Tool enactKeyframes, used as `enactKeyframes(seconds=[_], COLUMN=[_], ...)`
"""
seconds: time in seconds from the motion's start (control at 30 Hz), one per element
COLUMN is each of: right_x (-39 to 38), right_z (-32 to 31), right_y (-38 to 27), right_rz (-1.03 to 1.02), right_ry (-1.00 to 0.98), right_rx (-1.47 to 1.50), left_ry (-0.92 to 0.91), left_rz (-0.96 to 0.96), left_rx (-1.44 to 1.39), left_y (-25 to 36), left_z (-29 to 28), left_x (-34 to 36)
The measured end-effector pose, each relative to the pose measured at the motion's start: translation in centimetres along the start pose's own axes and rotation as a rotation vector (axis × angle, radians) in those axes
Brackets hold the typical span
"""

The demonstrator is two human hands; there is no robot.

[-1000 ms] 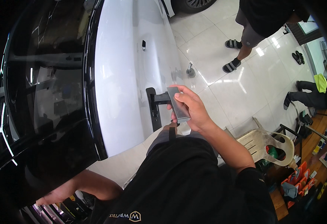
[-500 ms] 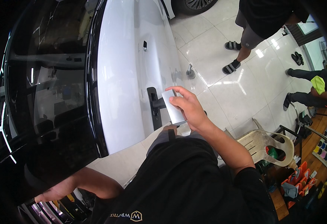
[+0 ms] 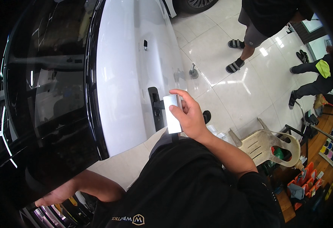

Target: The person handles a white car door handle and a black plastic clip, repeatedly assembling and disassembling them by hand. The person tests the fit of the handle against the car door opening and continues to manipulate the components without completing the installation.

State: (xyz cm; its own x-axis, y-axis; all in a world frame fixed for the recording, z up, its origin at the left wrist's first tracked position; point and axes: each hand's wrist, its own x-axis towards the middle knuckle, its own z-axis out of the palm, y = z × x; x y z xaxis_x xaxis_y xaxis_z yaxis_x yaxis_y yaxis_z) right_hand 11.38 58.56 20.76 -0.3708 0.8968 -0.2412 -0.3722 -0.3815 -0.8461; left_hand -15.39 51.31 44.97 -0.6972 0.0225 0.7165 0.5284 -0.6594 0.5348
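My right hand [image 3: 189, 116] grips a shiny silver rectangular block [image 3: 173, 117], thumb on its face. The block is beside a black handle fitting [image 3: 155, 106] set in the white car door [image 3: 119, 95]; whether they touch is hidden. A small black-and-silver part [image 3: 145, 45] sits higher on the door. At lower left my left hand [image 3: 56, 195] has its fingers curled at the lower edge of the glossy black window panel [image 3: 52, 159], which partly hides them.
A person in shorts and sandals [image 3: 261, 26] stands beyond the door; another in dark trousers [image 3: 318, 76] carries yellow cloth. A beige plastic chair [image 3: 257, 144], wooden bench [image 3: 326, 121], colour swatches [image 3: 329, 152], orange tools [image 3: 303, 184] are at right. A metal floor stand [image 3: 193, 72] is nearby.
My right hand and the silver block have shifted slightly toward me, and the block's face is tilted more upward. The person with the yellow cloth has moved.
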Motion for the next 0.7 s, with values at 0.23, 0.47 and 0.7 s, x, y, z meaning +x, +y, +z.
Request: enactKeyframes(seconds=[0.23,0.47,0.7], right_x=[-0.2,-0.3,-0.4], right_z=[0.1,0.2,0.3], right_y=[-0.6,-0.5,-0.7], right_rz=[-0.009,-0.025,-0.016], right_ry=[-0.014,-0.017,-0.015], right_rx=[-0.049,-0.05,-0.052], left_ry=[0.005,0.005,0.007], left_rz=[-0.012,-0.053,-0.027], left_rx=[-0.017,-0.044,-0.035], left_y=[-0.2,-0.1,-0.4], left_z=[-0.5,-1.4,-1.0], left_x=[0.3,0.8,0.6])
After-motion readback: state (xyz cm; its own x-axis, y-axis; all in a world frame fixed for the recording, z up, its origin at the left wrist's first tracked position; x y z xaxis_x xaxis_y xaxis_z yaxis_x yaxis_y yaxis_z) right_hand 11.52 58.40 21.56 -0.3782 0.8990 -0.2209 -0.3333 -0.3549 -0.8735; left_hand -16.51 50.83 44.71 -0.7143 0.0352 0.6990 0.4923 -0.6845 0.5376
